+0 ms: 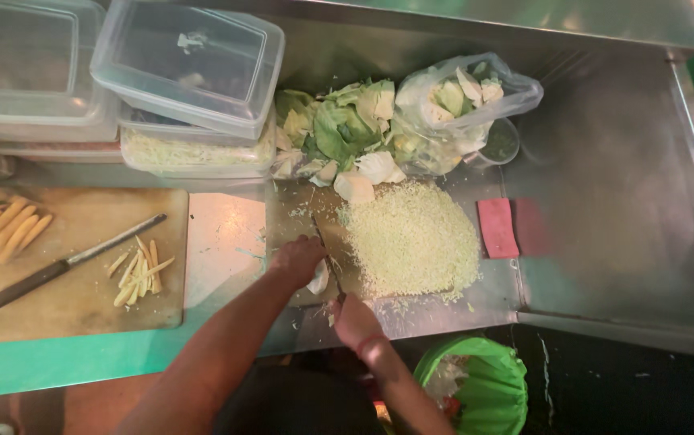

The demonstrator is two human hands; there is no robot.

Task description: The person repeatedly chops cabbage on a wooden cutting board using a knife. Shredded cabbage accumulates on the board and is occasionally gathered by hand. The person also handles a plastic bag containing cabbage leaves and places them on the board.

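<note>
Counter (621,201): brushed sheet metal, dull sheen. Left cutting board (73,298): pale wood, matt, scored. Knife (65,262) on it: bright metal blade, dark matt handle. Stacked boxes (186,64): clear glossy plastic. Bag (476,97) of cabbage leaves: thin, crinkled transparent plastic. Pink pad (497,228): matt, spongy. Bin liner (484,387): shiny green plastic.

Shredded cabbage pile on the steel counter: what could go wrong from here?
1. The left hand pins a pale cabbage piece right beside the knife blade held by the right hand; fingertips could get nicked.
2. The pale green shredded cabbage pile reaches near the counter's front edge; shreds may fall toward the green-lined bin.
</note>
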